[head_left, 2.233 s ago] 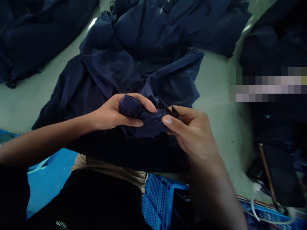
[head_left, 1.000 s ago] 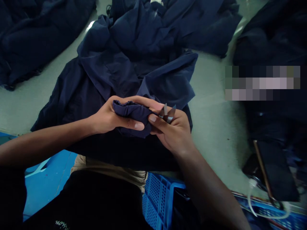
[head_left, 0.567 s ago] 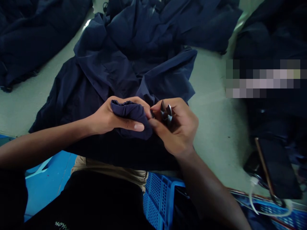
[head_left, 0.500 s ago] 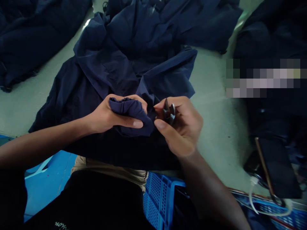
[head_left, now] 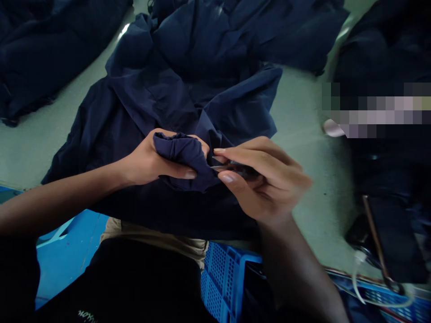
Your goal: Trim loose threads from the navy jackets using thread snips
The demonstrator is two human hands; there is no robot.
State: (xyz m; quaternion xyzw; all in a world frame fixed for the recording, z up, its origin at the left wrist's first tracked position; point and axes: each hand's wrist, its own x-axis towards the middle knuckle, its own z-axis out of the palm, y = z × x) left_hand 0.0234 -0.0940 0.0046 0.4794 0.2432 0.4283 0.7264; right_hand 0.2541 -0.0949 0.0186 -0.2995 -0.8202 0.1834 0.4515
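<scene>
A dark navy garment [head_left: 151, 94] lies bunched over the table's front edge. My left hand [head_left: 158, 157] is closed round a gathered, tube-like end of it [head_left: 185, 154], thumb on top. Just to the right, my right hand [head_left: 262, 172] holds small metal thread snips [head_left: 232, 167], whose blades point left and reach the edge of the gathered cloth. The handle part of the snips is mostly hidden by my fingers.
More navy garments lie on the pale green table [head_left: 299, 107] at the back and left [head_left: 50, 49]. At the right are a dark cloth pile, a phone [head_left: 399, 242] and a white cable [head_left: 357, 278]. A blue plastic crate [head_left: 224, 278] stands below the edge.
My right hand has turned and shifted right, and the snips' blades have swung to point left at the cloth. My left hand keeps its hold, almost unmoved.
</scene>
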